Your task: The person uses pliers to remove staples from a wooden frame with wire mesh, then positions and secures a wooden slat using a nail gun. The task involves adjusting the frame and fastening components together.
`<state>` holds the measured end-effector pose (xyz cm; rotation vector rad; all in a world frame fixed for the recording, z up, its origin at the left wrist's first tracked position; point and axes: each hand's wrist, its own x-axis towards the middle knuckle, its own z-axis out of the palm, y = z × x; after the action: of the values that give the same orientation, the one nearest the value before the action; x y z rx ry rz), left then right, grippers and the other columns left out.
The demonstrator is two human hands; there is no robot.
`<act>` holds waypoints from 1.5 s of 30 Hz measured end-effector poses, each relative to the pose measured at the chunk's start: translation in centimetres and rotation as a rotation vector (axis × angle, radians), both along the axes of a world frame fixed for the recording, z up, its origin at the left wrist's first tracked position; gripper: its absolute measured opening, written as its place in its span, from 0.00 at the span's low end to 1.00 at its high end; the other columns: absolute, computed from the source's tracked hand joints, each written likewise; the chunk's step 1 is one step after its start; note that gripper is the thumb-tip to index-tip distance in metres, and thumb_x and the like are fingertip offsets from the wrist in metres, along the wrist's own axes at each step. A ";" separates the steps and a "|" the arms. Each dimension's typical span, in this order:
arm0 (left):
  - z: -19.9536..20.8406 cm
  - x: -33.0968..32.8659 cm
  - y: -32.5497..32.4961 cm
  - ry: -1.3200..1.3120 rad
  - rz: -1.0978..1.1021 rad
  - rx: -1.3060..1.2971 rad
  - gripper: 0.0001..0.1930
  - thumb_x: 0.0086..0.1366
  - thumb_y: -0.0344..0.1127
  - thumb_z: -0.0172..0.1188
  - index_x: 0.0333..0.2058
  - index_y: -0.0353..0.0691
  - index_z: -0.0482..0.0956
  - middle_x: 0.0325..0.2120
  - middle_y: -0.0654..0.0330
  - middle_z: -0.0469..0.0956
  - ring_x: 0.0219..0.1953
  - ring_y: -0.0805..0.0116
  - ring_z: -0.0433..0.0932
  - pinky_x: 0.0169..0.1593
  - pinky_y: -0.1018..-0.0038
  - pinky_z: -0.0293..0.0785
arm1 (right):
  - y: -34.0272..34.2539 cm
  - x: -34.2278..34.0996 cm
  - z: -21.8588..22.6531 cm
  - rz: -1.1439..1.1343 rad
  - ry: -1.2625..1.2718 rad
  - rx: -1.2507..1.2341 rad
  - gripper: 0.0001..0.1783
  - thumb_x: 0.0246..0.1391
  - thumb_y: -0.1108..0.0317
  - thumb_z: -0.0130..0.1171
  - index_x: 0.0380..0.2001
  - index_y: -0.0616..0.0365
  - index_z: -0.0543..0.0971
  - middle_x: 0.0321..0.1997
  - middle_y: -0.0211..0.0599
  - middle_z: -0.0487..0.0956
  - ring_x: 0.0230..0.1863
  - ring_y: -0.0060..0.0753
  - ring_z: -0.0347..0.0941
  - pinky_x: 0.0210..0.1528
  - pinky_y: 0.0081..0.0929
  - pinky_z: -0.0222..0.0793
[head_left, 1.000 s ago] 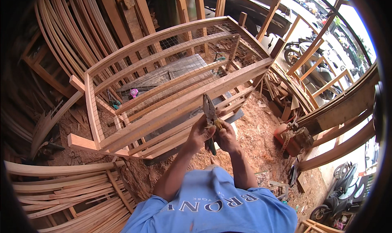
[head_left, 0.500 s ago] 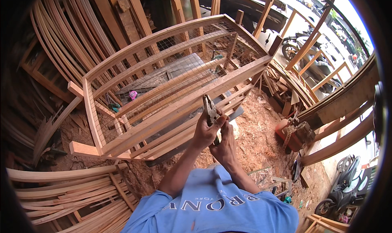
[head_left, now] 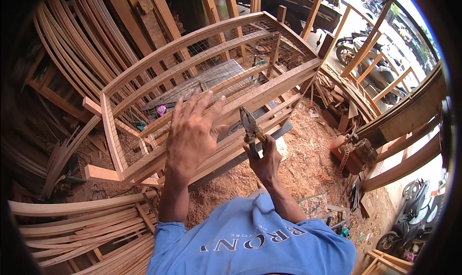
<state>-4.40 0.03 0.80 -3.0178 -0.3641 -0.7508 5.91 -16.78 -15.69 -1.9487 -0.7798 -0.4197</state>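
My right hand (head_left: pixel 266 158) grips a pair of pliers (head_left: pixel 250 125) by the handles, its jaws pointing up and away from me. Spread fingers show on my left hand (head_left: pixel 191 133), raised above the near side of a wooden frame (head_left: pixel 269 89) and holding nothing. Whether it touches the frame is hard to tell. Wire mesh (head_left: pixel 192 77) spans the frame, which has a curved far rail and several lengthwise bars. Under the mesh lie a grey board (head_left: pixel 219 72) and a small pink object (head_left: pixel 160 111).
Long wooden strips (head_left: pixel 82 227) are stacked at the near left, and curved strips (head_left: pixel 65 39) lean at the far left. Wood shavings (head_left: pixel 308 145) cover the floor. On the right sits a red container (head_left: pixel 345 154); motorbikes (head_left: pixel 409 215) stand beyond.
My left hand has come off the pliers and moved left over the frame, fingers spreading. The pliers stay in my right hand, their jaws now slightly apart.
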 end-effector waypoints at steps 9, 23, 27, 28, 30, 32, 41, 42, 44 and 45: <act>-0.3 0.7 0.5 0.097 0.021 -0.062 0.27 0.68 0.29 0.55 0.65 0.56 0.72 0.65 0.61 0.71 0.69 0.55 0.66 0.74 0.50 0.56 | -0.5 0.3 -0.1 0.633 0.826 0.149 0.41 0.44 0.62 0.80 0.58 0.57 0.68 0.51 0.33 0.72 0.48 0.29 0.71 0.51 0.31 0.69; -0.5 0.8 0.1 0.045 0.040 -0.042 0.30 0.62 0.22 0.52 0.64 0.51 0.74 0.64 0.59 0.72 0.68 0.56 0.67 0.74 0.52 0.56 | -0.4 0.8 0.2 -0.152 -0.319 -0.062 0.38 0.45 0.62 0.78 0.58 0.56 0.72 0.31 0.37 0.78 0.23 0.36 0.77 0.22 0.31 0.71; -0.4 0.8 0.1 0.047 0.027 -0.063 0.31 0.61 0.21 0.52 0.63 0.50 0.74 0.64 0.58 0.72 0.68 0.56 0.67 0.74 0.52 0.56 | -1.4 0.4 1.3 0.455 0.564 0.109 0.44 0.43 0.65 0.79 0.62 0.60 0.68 0.48 0.42 0.83 0.47 0.34 0.80 0.52 0.33 0.77; -0.5 0.8 0.2 0.041 0.021 -0.066 0.31 0.61 0.21 0.52 0.63 0.50 0.74 0.64 0.58 0.72 0.68 0.56 0.68 0.74 0.52 0.56 | -1.6 0.4 1.6 0.516 0.750 0.066 0.45 0.43 0.66 0.79 0.62 0.62 0.67 0.52 0.42 0.81 0.53 0.33 0.76 0.60 0.35 0.71; -0.5 0.8 0.3 0.031 0.019 -0.067 0.30 0.62 0.23 0.52 0.64 0.48 0.74 0.64 0.58 0.72 0.68 0.56 0.68 0.74 0.51 0.55 | -1.6 0.1 1.8 0.525 0.766 0.050 0.44 0.43 0.66 0.79 0.62 0.62 0.67 0.54 0.42 0.81 0.54 0.34 0.76 0.60 0.34 0.71; -0.6 0.8 0.3 0.048 0.023 -0.071 0.28 0.64 0.26 0.52 0.64 0.46 0.73 0.64 0.59 0.72 0.69 0.56 0.67 0.75 0.50 0.53 | -1.1 -0.3 1.5 0.431 0.597 0.067 0.44 0.43 0.64 0.79 0.61 0.61 0.67 0.50 0.43 0.82 0.50 0.36 0.80 0.51 0.32 0.77; -0.8 0.9 0.2 0.032 0.035 -0.056 0.29 0.64 0.24 0.52 0.64 0.49 0.74 0.63 0.58 0.73 0.68 0.57 0.68 0.74 0.52 0.56 | -0.3 0.4 -0.4 -0.097 -0.099 -0.114 0.43 0.41 0.55 0.81 0.57 0.59 0.70 0.36 0.39 0.82 0.28 0.33 0.80 0.27 0.29 0.75; -0.8 0.9 0.2 0.025 0.028 -0.058 0.29 0.63 0.24 0.52 0.63 0.49 0.74 0.63 0.58 0.73 0.68 0.57 0.68 0.74 0.52 0.56 | -0.3 0.4 -0.4 0.006 0.079 -0.082 0.44 0.41 0.55 0.81 0.58 0.59 0.70 0.36 0.39 0.82 0.29 0.32 0.80 0.29 0.29 0.75; -0.7 0.8 0.2 0.022 0.026 -0.067 0.29 0.62 0.23 0.52 0.63 0.49 0.75 0.63 0.58 0.73 0.68 0.57 0.68 0.74 0.52 0.56 | -0.3 -0.1 -0.2 0.413 0.482 0.140 0.46 0.41 0.53 0.82 0.59 0.60 0.68 0.40 0.39 0.83 0.38 0.29 0.78 0.41 0.28 0.77; -0.7 0.8 0.2 0.025 0.022 -0.070 0.30 0.62 0.23 0.53 0.63 0.49 0.75 0.63 0.58 0.73 0.68 0.57 0.68 0.74 0.52 0.56 | -0.3 -0.3 0.1 0.495 0.559 0.150 0.46 0.42 0.53 0.82 0.58 0.61 0.67 0.45 0.40 0.83 0.43 0.28 0.78 0.47 0.28 0.76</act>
<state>-3.64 0.25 0.14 -3.0798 -0.4306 -0.7137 5.64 -17.09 -15.62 -1.5465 -0.7924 0.3445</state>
